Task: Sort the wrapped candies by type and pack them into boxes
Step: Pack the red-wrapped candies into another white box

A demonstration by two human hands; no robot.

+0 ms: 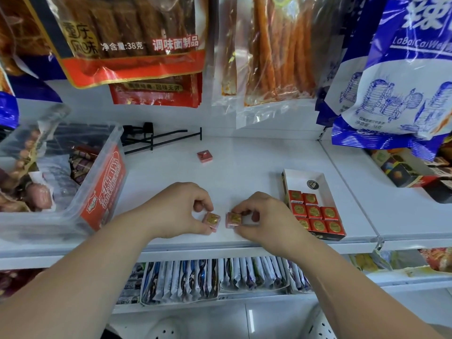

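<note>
Partway, I'd judge: red candies (313, 211) fill the box's (303, 176) near end, while just left of the box my left hand (181, 209) pinches one pink candy (211, 220), my right hand (261, 221) pinches a second pink candy (233, 220), and a third pink candy (204, 156) lies unpacked farther back-left.

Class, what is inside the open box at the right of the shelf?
Eight red wrapped candies fill the near end of the box; a round dark sticker lies beyond. Anything beneath them is hidden.
</note>
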